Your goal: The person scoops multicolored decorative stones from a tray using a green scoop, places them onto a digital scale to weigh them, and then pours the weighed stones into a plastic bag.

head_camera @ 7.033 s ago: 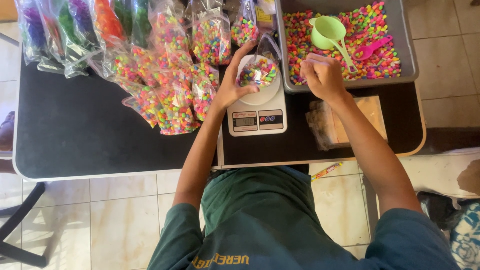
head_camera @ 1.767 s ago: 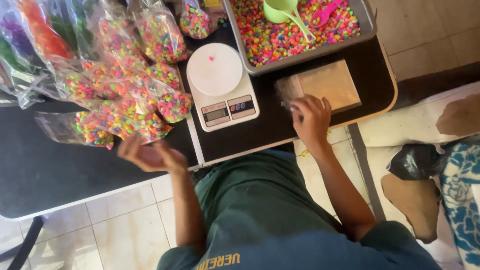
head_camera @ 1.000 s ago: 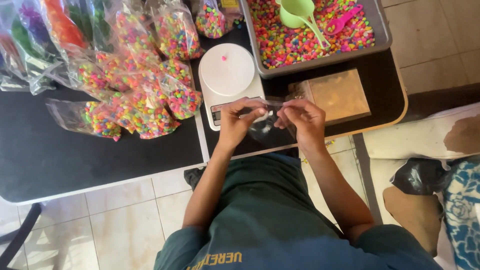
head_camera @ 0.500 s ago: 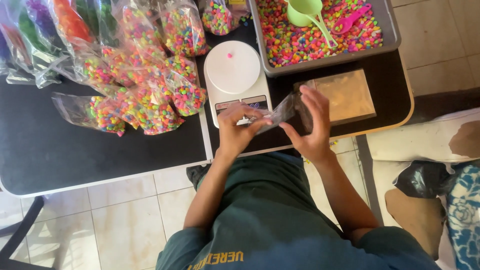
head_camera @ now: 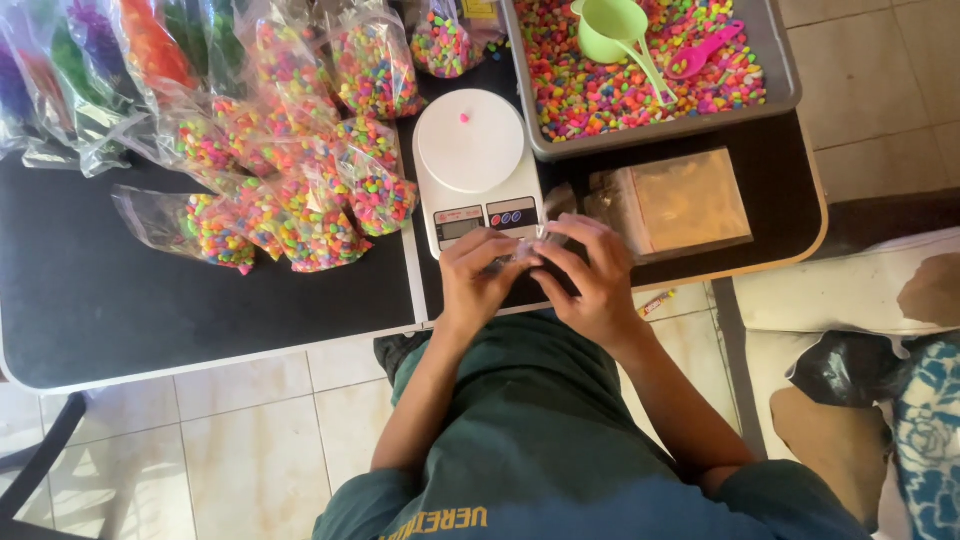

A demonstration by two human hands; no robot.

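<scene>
Small clear bag (head_camera: 528, 250), empty, pinched between both hands, left hand (head_camera: 478, 272) and right hand (head_camera: 590, 275), fingers closed on its mouth at the tabletop's (head_camera: 200, 310) near edge, six o'clock of the white scale (head_camera: 472, 150); seemingly being opened; next needs spreading its mouth.

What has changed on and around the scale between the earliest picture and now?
The filled bag is gone from the scale, leaving one pink pebble. The left hand and right hand have drawn back together, working a clear empty bag. The tray, scoops and filled bags stay.
</scene>
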